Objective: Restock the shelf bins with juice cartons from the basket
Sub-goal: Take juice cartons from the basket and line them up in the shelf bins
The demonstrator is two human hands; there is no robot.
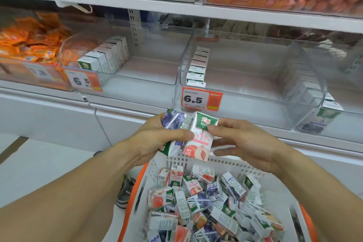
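Peach juice carton (198, 139) pinched between both hands, left hand (157, 139) also grasping blueberry carton (174, 122), right hand (241, 141) above basket (196, 160)

The peach carton (200, 139) is white, pink and green-topped; the blueberry carton (174, 122) purple-blue; the basket (198, 160) white, orange-rimmed.

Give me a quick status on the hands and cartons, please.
Left hand grips blueberry-print purple carton; right hand pinches pink peach carton. White plastic basket full below. Clear shelf bin ahead, unobstructed.
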